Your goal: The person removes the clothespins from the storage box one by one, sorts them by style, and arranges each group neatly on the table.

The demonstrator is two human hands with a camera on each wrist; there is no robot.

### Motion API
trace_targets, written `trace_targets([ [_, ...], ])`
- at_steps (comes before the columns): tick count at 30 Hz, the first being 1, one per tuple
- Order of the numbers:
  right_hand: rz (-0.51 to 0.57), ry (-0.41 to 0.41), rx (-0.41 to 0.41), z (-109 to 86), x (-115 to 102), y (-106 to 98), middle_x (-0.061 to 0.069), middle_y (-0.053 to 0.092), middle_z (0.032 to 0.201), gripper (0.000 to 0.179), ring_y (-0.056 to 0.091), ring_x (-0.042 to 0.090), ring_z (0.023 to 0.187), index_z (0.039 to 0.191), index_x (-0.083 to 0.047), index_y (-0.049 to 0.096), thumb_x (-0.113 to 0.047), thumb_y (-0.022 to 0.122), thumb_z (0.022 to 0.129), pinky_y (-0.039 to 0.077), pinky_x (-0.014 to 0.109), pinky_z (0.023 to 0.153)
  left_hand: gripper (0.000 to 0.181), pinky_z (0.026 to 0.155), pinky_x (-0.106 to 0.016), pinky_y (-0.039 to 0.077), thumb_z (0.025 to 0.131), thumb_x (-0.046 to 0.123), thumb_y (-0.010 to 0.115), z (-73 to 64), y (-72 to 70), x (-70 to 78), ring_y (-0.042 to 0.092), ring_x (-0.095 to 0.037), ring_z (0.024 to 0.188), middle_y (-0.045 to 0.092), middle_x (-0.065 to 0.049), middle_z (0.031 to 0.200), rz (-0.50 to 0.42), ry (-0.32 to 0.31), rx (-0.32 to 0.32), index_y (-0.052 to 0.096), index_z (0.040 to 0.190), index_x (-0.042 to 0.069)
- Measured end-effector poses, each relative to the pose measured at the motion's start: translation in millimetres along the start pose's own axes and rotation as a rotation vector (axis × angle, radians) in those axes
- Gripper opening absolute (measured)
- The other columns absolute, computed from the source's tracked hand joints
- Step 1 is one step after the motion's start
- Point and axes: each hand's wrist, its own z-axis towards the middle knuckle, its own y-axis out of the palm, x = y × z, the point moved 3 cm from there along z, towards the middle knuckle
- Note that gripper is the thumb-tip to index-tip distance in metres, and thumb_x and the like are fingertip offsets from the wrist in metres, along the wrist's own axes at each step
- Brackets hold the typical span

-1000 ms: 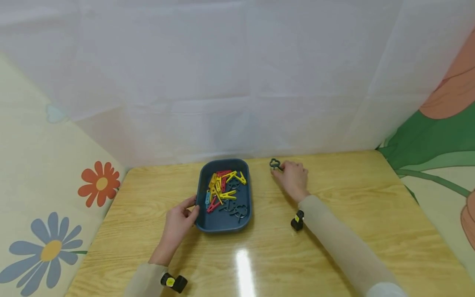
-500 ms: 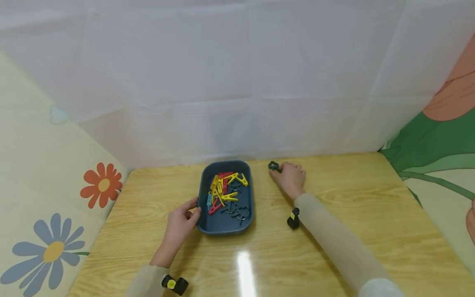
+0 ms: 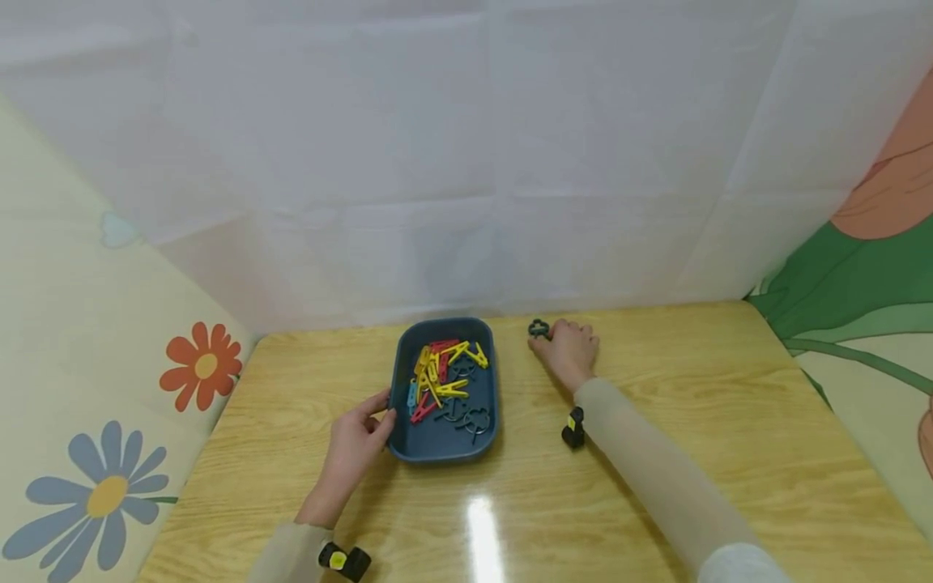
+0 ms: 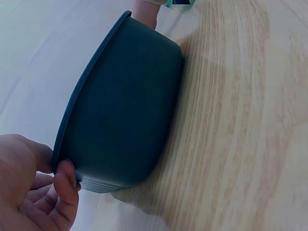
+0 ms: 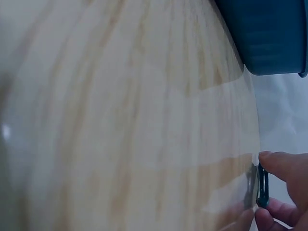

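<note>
A dark blue plastic bin (image 3: 437,445) stands on the table, holding several yellow, red and blue clothes-peg-like clips (image 3: 452,389) and dark green clover-shaped plant clips (image 3: 477,419). My left hand (image 3: 355,441) grips the bin's left rim, with the thumb and a finger on either side of it in the left wrist view. Right of the bin, near the table's back edge, my right hand (image 3: 568,352) pinches a dark green clover-shaped plant clip (image 3: 538,328). In the right wrist view this plant clip (image 5: 262,185) appears edge-on between thumb and fingers, close to the tabletop.
The wood-grain table (image 3: 656,421) ends at a white sheet (image 3: 408,162) hanging behind it. Floral panels flank it, with a red flower (image 3: 206,366) on the left one. A black wrist camera (image 3: 573,427) sits on the right sleeve.
My right hand has drawn slightly left, and the plant clip in it has turned and come lower toward the table. The left hand stays on the bin's rim; the head view has shifted a little.
</note>
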Motion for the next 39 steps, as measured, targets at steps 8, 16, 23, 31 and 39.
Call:
trace_targets([
  [8,0.001,0.001,-0.013,-1.7,0.4,-1.1,0.014,0.065,0.103,0.047,0.05,0.038,0.105,0.103,-0.006,0.066,-0.051,0.074,0.093,0.035,0.055,0.1,0.042,0.047,-0.024,0.041,0.102,0.006,0.063,-0.4,-0.5,1.8,0.052,-0.011,0.056,0.072,-0.022,0.117,0.002,0.003,0.001,0.06,0.143,-0.004],
  [16,-0.004,-0.026,-0.013,-3.7,-0.4,-2.4,0.014,0.065,0.104,0.046,0.051,0.038,0.105,0.102,-0.006,0.066,-0.051,0.075,0.093,0.036,0.055,0.099,0.043,0.049,-0.024,0.042,0.102,0.006,0.062,-1.3,-1.6,3.1,0.054,-0.012,0.059,0.071,-0.023,0.118,-0.007,-0.011,-0.007,0.059,0.144,-0.004],
  [23,-0.015,-0.034,-0.015,-3.7,0.5,-1.9,0.015,0.063,0.103,0.043,0.05,0.037,0.104,0.1,-0.007,0.064,-0.049,0.073,0.095,0.037,0.053,0.096,0.043,0.049,-0.024,0.042,0.103,0.007,0.063,-1.9,-1.1,2.8,0.054,-0.012,0.059,0.071,-0.021,0.118,-0.001,-0.021,-0.007,0.059,0.144,-0.003],
  [31,-0.005,-0.034,-0.013,-3.7,0.4,-3.1,0.016,0.063,0.103,0.041,0.049,0.037,0.103,0.098,-0.008,0.063,-0.047,0.074,0.095,0.037,0.053,0.096,0.043,0.049,-0.024,0.042,0.103,0.007,0.062,-1.8,-1.4,3.0,0.054,-0.012,0.059,0.071,-0.023,0.121,0.003,-0.018,-0.003,0.059,0.144,-0.003],
  [39,-0.004,-0.041,-0.021,-5.2,0.2,-5.0,0.017,0.064,0.108,0.042,0.05,0.038,0.106,0.103,-0.007,0.065,-0.048,0.072,0.096,0.037,0.054,0.097,0.043,0.049,-0.023,0.043,0.102,0.006,0.062,-1.6,-1.2,4.5,0.055,-0.011,0.06,0.071,-0.024,0.121,0.004,-0.023,-0.001,0.058,0.144,-0.004],
])
